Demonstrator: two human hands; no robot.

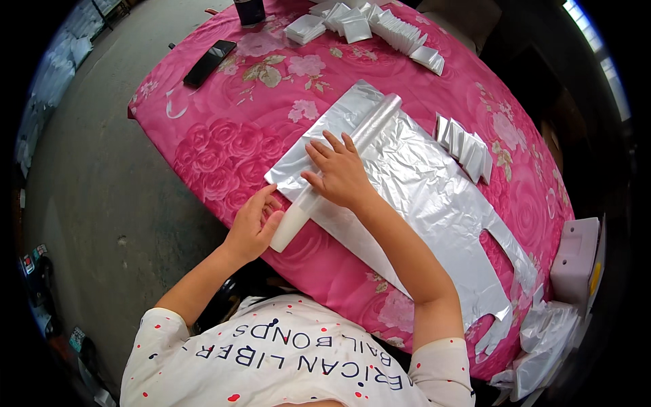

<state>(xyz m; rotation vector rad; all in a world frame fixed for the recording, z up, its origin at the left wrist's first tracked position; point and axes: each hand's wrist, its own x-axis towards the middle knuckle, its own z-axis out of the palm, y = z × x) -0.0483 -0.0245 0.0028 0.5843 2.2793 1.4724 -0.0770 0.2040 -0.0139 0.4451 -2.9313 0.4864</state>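
Note:
A stack of thin white plastic bags (434, 197) lies flat on the pink flowered tablecloth (230, 142). Across its upper end lies a long rolled-up strip of plastic (352, 146). My right hand (339, 173) presses flat on that roll with fingers spread. My left hand (254, 224) grips the roll's near end (290, 227), which sticks out past the bags toward the table edge. The bags' cut handles (505, 271) point to the right.
Folded white bag packets lie in a row at the top (380, 27) and in a small group at the right (468, 149). A black phone (209, 62) and a dark cup (249, 10) sit at the far end. Loose bags (542, 339) and a pale box (576, 261) hang off the right edge.

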